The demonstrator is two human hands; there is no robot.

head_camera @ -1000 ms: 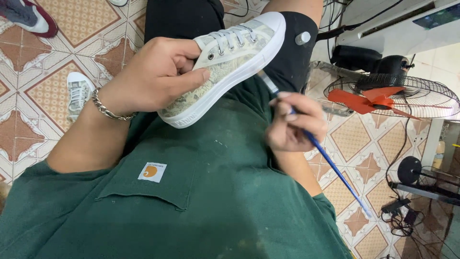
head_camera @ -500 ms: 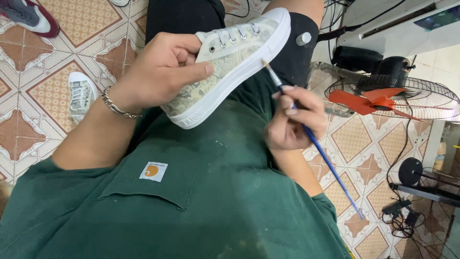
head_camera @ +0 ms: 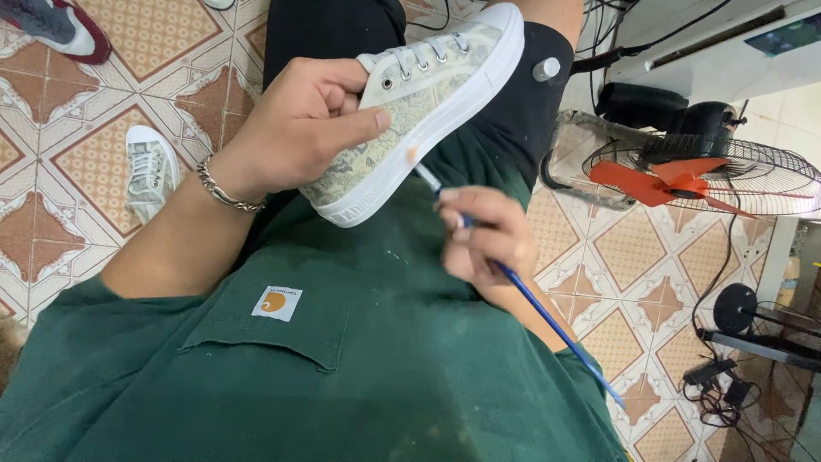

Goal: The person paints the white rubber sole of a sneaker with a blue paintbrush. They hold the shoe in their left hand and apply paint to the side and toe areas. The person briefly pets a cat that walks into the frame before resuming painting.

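My left hand (head_camera: pixel 299 128), with a silver chain bracelet at the wrist, grips a white platform sneaker (head_camera: pixel 428 94) with a patterned upper, holding it tilted above my lap. My right hand (head_camera: pixel 487 239) holds a thin blue-handled paintbrush (head_camera: pixel 547 321). The brush tip touches the white side of the sneaker's sole, where a small orange spot shows. I wear a dark green shirt and black shorts.
A matching sneaker (head_camera: pixel 150 171) lies on the patterned tile floor at the left. A red and grey shoe (head_camera: pixel 60 30) sits at the top left. A floor fan with orange blades (head_camera: pixel 684 180), cables and a stand (head_camera: pixel 753 334) are at the right.
The sneaker has tilted a little and the brush has moved left and down, its tip now on the sole's side wall instead of beside the toe.
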